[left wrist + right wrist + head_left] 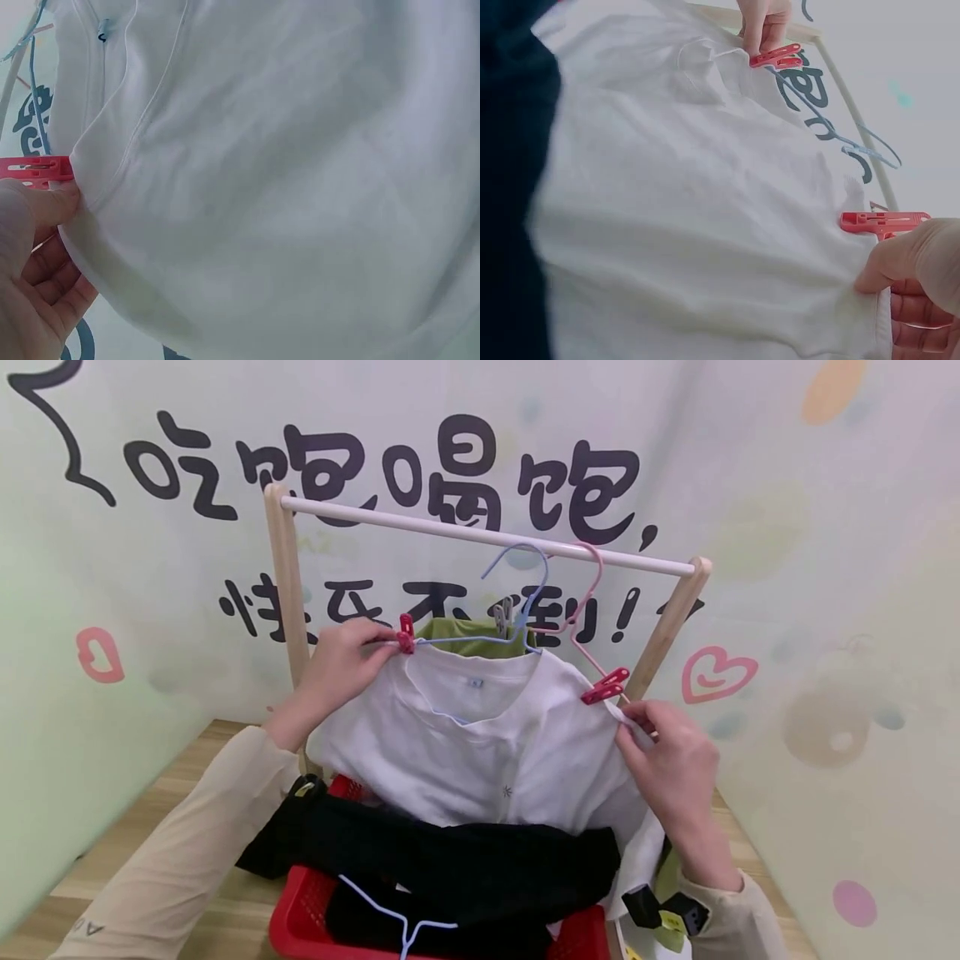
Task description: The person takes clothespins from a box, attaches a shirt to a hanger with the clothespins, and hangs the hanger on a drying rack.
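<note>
A white shirt (465, 752) hangs spread on a blue hanger (480, 639), its neckline facing me. Red clothespins clip it at both shoulders, a left one (406, 635) and a right one (604, 687). My left hand (341, 660) pinches the shirt's left shoulder right beside its clothespin, thumb in front, as the left wrist view shows. With thumb and fingers my right hand (671, 760) pinches the right shoulder fabric just below the other clothespin (881, 223). The blue hanger's hook (528, 550) overlaps the white rod (450, 530) in the head view.
A pink hanger (588, 581) with a green garment (468, 631) is behind the shirt, on the wooden-framed rack (287, 577). Below stands a red basket (300, 902) with black clothing (450, 868) and another blue hanger (405, 922) on top. A wooden table (82, 902) lies underneath.
</note>
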`<move>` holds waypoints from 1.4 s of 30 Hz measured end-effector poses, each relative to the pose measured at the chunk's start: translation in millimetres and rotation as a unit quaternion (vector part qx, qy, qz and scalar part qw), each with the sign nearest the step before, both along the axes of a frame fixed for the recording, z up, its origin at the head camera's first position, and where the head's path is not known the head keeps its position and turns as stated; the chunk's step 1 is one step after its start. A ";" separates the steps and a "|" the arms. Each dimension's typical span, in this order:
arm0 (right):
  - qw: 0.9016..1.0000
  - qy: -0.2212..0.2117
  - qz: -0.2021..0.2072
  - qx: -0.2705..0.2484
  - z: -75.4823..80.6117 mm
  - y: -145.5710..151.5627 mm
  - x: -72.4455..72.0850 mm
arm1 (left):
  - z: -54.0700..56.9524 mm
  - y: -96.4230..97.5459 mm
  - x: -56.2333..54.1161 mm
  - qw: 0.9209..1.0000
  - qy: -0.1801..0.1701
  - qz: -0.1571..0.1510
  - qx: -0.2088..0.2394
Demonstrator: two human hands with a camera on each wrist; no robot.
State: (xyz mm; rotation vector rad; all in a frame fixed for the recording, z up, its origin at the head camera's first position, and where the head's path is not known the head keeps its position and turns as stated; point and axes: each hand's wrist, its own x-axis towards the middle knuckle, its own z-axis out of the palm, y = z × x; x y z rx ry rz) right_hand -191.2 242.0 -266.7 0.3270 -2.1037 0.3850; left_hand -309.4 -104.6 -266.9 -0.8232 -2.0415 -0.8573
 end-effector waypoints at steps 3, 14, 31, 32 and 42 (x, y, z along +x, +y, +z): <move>1.000 0.006 -0.007 -0.004 2.4 0.7 1.9 | 5.8 5.0 -2.7 1.000 -0.001 0.003 0.004; 0.999 0.018 -0.025 -0.022 7.8 0.2 6.4 | 20.6 19.2 -9.7 0.999 -0.027 0.015 0.020; 0.999 0.015 -0.032 -0.032 36.3 5.6 -1.5 | 42.5 35.9 -23.6 0.996 -0.052 0.053 0.054; 0.999 0.015 -0.033 -0.032 37.5 6.4 -2.5 | 43.6 37.3 -24.7 0.996 -0.055 0.053 0.054; 1.000 -0.017 -0.021 -0.016 41.6 7.5 -11.6 | 37.1 36.1 -27.7 0.993 -0.070 0.073 0.059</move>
